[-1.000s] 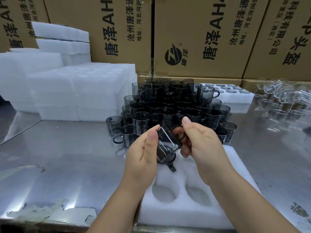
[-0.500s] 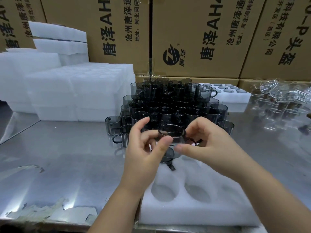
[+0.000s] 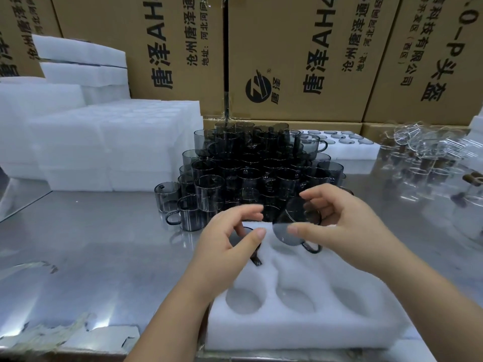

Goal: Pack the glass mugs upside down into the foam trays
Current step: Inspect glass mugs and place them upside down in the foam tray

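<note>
My right hand (image 3: 347,231) grips a smoky grey glass mug (image 3: 290,223) between thumb and fingers. The mug is tilted, its handle hanging low, above the far middle hole of the white foam tray (image 3: 300,325). My left hand (image 3: 227,239) hovers just left of it with fingers loosely curved and nothing in them. Under that hand one mug (image 3: 254,258) sits in the tray's far left hole, mostly hidden, only its handle showing. Three near holes of the tray are bare. A pile of stacked smoky mugs (image 3: 251,168) stands right behind the tray.
Stacks of white foam trays (image 3: 117,147) fill the back left of the steel table (image 3: 104,257). A filled foam tray (image 3: 342,146) lies behind the pile. Clear glass mugs (image 3: 423,155) crowd the right side. Cardboard boxes (image 3: 300,61) wall off the back.
Both hands held the mug a second ago. My left hand has let go, and my right hand has carried the mug to the right and tipped it over the tray.
</note>
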